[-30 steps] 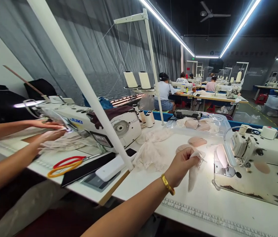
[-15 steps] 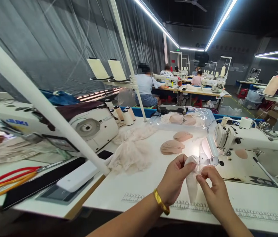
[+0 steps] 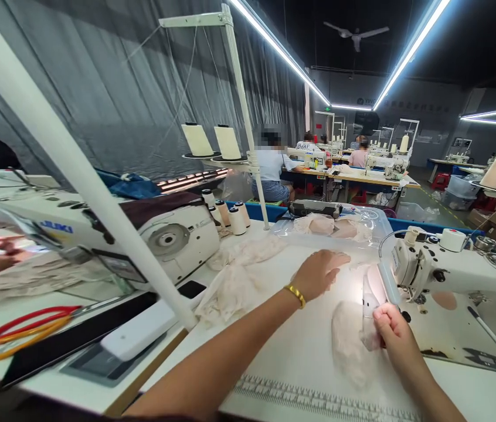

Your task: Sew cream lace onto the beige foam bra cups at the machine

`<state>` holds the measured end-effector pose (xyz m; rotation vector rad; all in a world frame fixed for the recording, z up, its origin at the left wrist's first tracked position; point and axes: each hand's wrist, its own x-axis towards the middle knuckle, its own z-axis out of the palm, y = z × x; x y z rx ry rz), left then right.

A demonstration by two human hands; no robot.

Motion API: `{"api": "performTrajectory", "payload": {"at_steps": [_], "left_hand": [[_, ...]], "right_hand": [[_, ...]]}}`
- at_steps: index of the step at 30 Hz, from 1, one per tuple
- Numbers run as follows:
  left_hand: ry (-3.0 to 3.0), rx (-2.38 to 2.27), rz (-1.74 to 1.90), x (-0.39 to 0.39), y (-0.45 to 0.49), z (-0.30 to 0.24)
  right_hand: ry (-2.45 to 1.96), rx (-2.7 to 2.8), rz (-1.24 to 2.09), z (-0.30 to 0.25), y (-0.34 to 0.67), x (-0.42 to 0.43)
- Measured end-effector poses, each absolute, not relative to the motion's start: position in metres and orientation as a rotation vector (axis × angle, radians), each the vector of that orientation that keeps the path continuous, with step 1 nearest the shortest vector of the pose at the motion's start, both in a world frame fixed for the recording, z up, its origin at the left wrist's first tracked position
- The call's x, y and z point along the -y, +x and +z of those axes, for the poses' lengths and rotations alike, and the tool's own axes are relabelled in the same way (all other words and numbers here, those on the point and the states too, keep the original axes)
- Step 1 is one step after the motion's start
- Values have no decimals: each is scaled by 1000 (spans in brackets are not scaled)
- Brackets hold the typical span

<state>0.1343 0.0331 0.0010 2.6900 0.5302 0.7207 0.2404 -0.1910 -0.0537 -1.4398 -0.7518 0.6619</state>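
Observation:
My right hand (image 3: 393, 328) is closed in a pinch on the edge of a thin, pale fabric piece (image 3: 348, 346), just in front of the sewing machine's needle area. The rest of that piece spreads over the white table to the left of the hand. My left hand (image 3: 322, 272), with a gold band on its wrist, reaches forward over the spot where the beige pads lay, and hides them. Its fingers look stretched out, palm down; whether they touch a pad is hidden. To the right stands the sewing machine (image 3: 463, 266), its lamp lit.
A sheer fabric heap (image 3: 233, 287) lies left of my arm, near thread cones (image 3: 237, 220). Behind is a clear plastic tray (image 3: 377, 220) with fabric and pads. A slanted white pole (image 3: 94, 181), scissors (image 3: 32, 328) and another machine (image 3: 173, 231) stand left. Co-workers sit further back.
My left hand has let go of the pale fabric and moved forward over the beige pads. My right hand still grips the fabric, which now lies spread out. The view has tilted up.

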Motion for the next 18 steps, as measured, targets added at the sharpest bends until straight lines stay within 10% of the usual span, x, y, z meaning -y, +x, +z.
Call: {"api": "performTrajectory", "payload": {"at_steps": [18], "left_hand": [[3017,-874,93,-93,192,-6]], "right_hand": [[-1482,680,731,-52,251,190]]}}
